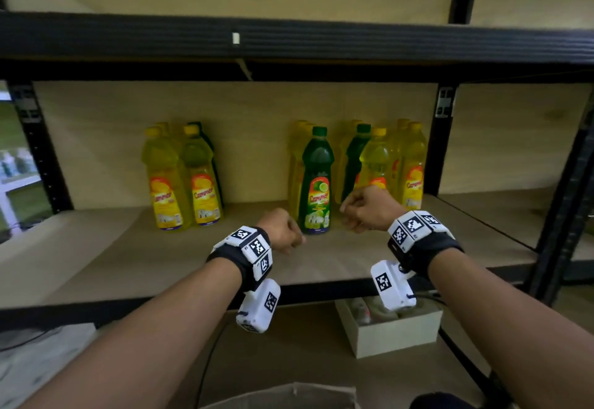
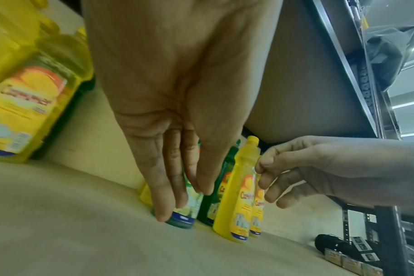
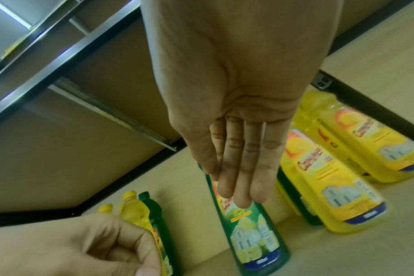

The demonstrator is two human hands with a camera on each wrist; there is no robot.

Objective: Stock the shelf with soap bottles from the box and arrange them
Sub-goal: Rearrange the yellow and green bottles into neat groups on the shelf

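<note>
The shelf (image 1: 96, 257) is a wide wooden board in a black metal rack, and the soap bottles stand on it in two clusters well apart: a small group of yellow bottles (image 1: 183, 180) to the left and a bigger mixed group (image 1: 385, 164) to the right. A green bottle (image 1: 316, 183) stands upright at the front of the right group, between the two hands.

The left hand (image 1: 283, 230) hovers just beside the green bottle's base, holding nothing; its fingers look loosely curled from the head view but fairly straight from its own wrist camera, so I cannot tell whether they touch the bottle. The right hand (image 1: 369, 208) hangs in front of the right cluster with its fingers loosely bent, gripping nothing.

The bottles look like full, stiff plastic: fairly heavy, tall and narrow, so likely to tip if nudged high up. The smooth body and glossy label may be slippery. A grip round the waist or shoulder seems safest.

The box (image 1: 392, 328) sits below the shelf, partly covered by a wrist camera; its contents are blurred. The back rows hide behind the front bottles, so a count is not possible.
</note>
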